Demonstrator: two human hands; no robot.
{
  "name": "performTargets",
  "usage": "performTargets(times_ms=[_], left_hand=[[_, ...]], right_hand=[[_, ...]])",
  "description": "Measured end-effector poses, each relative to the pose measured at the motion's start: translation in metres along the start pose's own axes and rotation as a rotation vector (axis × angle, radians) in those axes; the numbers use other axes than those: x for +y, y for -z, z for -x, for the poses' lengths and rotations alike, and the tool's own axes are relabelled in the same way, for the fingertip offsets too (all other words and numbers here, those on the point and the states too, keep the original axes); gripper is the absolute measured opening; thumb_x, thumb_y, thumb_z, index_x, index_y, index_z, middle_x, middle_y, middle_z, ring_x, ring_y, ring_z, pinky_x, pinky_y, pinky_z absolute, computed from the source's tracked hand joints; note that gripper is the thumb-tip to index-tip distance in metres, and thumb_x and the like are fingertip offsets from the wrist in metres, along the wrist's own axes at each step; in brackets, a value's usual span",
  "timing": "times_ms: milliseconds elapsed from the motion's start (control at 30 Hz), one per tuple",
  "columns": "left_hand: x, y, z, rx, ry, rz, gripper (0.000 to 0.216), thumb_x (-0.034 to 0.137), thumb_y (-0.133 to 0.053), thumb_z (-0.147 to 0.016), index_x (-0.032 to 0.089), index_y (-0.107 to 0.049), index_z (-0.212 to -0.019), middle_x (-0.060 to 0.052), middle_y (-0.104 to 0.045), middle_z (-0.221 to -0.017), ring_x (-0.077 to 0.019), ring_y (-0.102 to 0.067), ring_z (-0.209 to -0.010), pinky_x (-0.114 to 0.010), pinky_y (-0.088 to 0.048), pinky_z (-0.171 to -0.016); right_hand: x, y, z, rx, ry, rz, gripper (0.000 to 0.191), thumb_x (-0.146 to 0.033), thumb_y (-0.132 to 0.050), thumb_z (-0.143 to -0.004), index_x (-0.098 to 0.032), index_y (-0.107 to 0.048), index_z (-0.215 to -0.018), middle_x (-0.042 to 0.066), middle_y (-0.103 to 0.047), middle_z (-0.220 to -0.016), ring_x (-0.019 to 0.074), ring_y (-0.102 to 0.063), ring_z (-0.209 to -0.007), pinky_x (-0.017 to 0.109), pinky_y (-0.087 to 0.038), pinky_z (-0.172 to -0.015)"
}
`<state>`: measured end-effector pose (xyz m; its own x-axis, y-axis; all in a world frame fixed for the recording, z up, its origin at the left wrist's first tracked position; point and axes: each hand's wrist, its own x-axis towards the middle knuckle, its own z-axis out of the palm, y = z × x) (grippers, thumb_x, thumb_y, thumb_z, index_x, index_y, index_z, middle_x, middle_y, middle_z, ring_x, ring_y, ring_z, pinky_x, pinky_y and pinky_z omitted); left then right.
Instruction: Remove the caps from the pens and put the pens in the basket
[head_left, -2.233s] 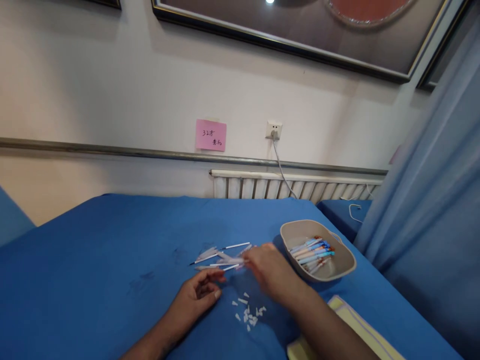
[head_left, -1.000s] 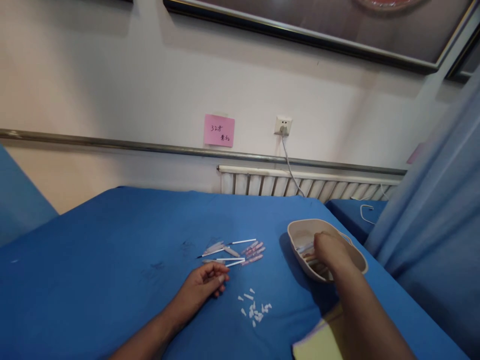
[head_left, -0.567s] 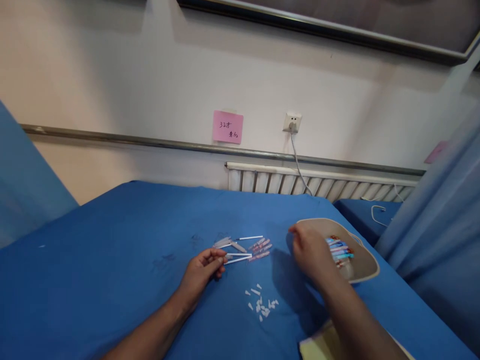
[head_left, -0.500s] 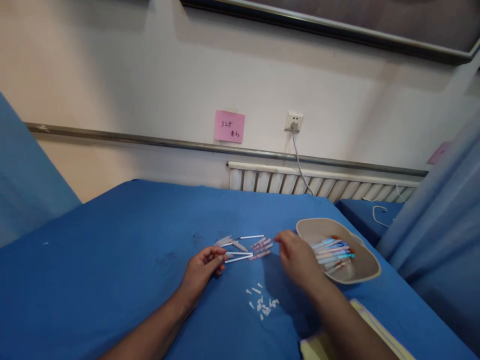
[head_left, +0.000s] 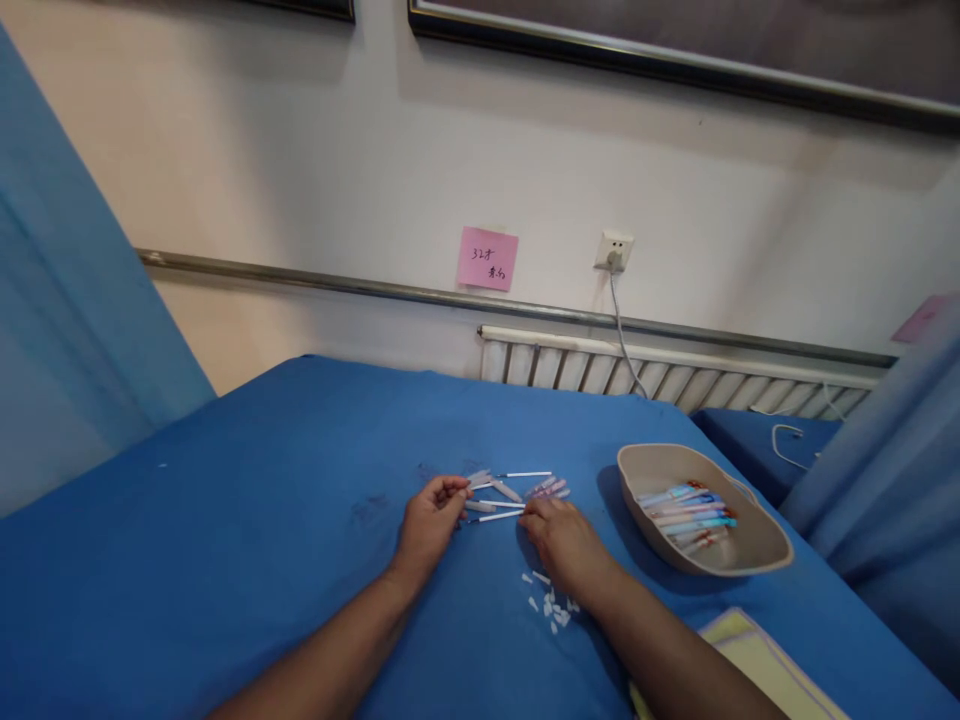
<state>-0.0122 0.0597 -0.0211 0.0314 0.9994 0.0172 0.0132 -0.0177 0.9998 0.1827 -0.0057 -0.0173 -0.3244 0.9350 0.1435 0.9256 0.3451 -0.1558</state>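
Observation:
On the blue sheet, my left hand (head_left: 433, 515) has its fingers pinched together at the left ends of some pen parts; what is between them is hidden. My right hand (head_left: 568, 545) is palm down, its fingertips drawn together at the right end of a white pen refill (head_left: 499, 516). Another refill (head_left: 525, 474) lies farther back. Between the hands are translucent pen barrels (head_left: 507, 491). Pinkish barrels (head_left: 551, 486) lie just beyond my right fingers. Small white cone-like pieces (head_left: 551, 610) are scattered nearer me, some partly behind my right forearm.
A beige basket (head_left: 757, 545) holding several assembled-looking pens (head_left: 690, 515) stands on the right. A yellow cloth (head_left: 757, 660) lies in front of it. Behind the bed are a radiator (head_left: 570, 368) and a wall rail (head_left: 360, 288). Blue curtains (head_left: 82, 260) hang at both sides.
My right hand has moved left and down from beside the basket to the refills' right ends. My left hand stays by the pen parts. The view has shifted slightly left.

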Motion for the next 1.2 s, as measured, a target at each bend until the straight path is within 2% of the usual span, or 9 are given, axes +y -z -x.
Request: performTargets(times_ms=[133,267,433,567,633,767,967,1100,1200], left_hand=[[-0.004,0.0,0.001,-0.056,-0.03,-0.025,0.025,0.032,-0.061,-0.065,0.015,-0.062,-0.083,-0.001,-0.064,-0.066,-0.0105,-0.053,-0.048,-0.02,-0.038,-0.044],[-0.006,0.001,0.001,-0.098,-0.041,-0.03,0.022,0.03,-0.058,-0.066,0.015,-0.061,-0.082,-0.001,-0.064,-0.067,-0.0102,-0.051,-0.048,-0.02,-0.039,-0.044],[-0.006,-0.002,0.007,-0.189,-0.049,-0.036,0.018,0.029,-0.059,-0.066,0.015,-0.061,-0.078,0.002,-0.061,-0.06,-0.0095,-0.049,-0.045,-0.02,-0.038,-0.045],[-0.007,-0.004,0.01,-0.25,-0.066,-0.06,0.018,0.029,-0.062,-0.065,0.015,-0.062,-0.076,0.004,-0.057,-0.056,-0.0104,-0.05,-0.047,-0.021,-0.039,-0.049],[-0.008,-0.004,0.01,-0.277,-0.084,-0.088,0.018,0.029,-0.062,-0.066,0.014,-0.063,-0.077,0.003,-0.058,-0.059,-0.0112,-0.051,-0.049,-0.022,-0.04,-0.051],[-0.01,-0.005,0.013,-0.352,-0.122,-0.155,0.019,0.028,-0.061,-0.07,0.014,-0.064,-0.082,0.002,-0.057,-0.063,-0.0123,-0.052,-0.055,-0.022,-0.041,-0.055],[-0.006,-0.008,0.021,-0.528,-0.159,-0.213,0.027,0.027,-0.061,-0.072,0.016,-0.065,-0.096,-0.001,-0.063,-0.076,-0.0141,-0.054,-0.067,-0.023,-0.042,-0.062],[-0.005,-0.009,0.022,-0.481,-0.171,-0.253,0.022,0.031,-0.061,-0.072,0.016,-0.066,-0.086,-0.001,-0.063,-0.072,-0.0142,-0.053,-0.065,-0.023,-0.04,-0.061],[-0.004,-0.009,0.021,-0.426,-0.146,-0.237,0.019,0.033,-0.062,-0.071,0.014,-0.064,-0.072,0.0,-0.06,-0.063,-0.0136,-0.051,-0.06,-0.023,-0.039,-0.058]], right_hand=[[-0.006,0.003,-0.011,-0.057,0.007,0.133,0.026,-0.015,-0.039,-0.089,-0.015,-0.064,-0.097,0.011,-0.061,-0.098,0.0217,-0.054,-0.092,0.033,-0.038,-0.082],[-0.013,0.007,-0.021,-0.09,-0.052,0.122,0.026,-0.012,-0.039,-0.088,-0.014,-0.063,-0.098,0.012,-0.062,-0.095,0.0211,-0.058,-0.088,0.03,-0.041,-0.078],[-0.02,0.006,-0.025,-0.041,-0.16,0.069,0.023,-0.008,-0.041,-0.085,-0.011,-0.062,-0.094,0.014,-0.063,-0.094,0.0211,-0.06,-0.087,0.029,-0.042,-0.076],[-0.019,-0.004,-0.02,0.035,-0.201,-0.015,0.019,-0.008,-0.044,-0.082,-0.014,-0.058,-0.094,0.01,-0.063,-0.094,0.0194,-0.059,-0.09,0.027,-0.042,-0.077],[-0.015,-0.013,-0.018,0.107,-0.245,-0.2,0.016,-0.01,-0.045,-0.082,-0.016,-0.056,-0.093,0.006,-0.064,-0.09,0.0171,-0.06,-0.086,0.026,-0.043,-0.075],[-0.006,-0.029,-0.022,0.26,-0.396,-0.873,0.007,-0.019,-0.052,-0.078,-0.017,-0.052,-0.085,0.001,-0.062,-0.07,0.0141,-0.06,-0.063,0.024,-0.046,-0.061],[-0.01,-0.031,-0.03,0.3,-0.376,-1.306,0.03,-0.042,-0.064,-0.067,-0.018,-0.048,-0.077,-0.003,-0.06,-0.056,0.01,-0.051,-0.044,0.02,-0.039,-0.045],[-0.02,-0.033,-0.034,0.294,-0.365,-1.398,0.037,-0.044,-0.071,-0.059,-0.019,-0.049,-0.073,-0.008,-0.053,-0.048,0.0085,-0.048,-0.04,0.019,-0.035,-0.043],[-0.019,-0.035,-0.033,0.266,-0.378,-1.347,0.035,-0.047,-0.068,-0.063,-0.019,-0.05,-0.073,-0.007,-0.053,-0.049,0.0098,-0.049,-0.041,0.02,-0.036,-0.044]])
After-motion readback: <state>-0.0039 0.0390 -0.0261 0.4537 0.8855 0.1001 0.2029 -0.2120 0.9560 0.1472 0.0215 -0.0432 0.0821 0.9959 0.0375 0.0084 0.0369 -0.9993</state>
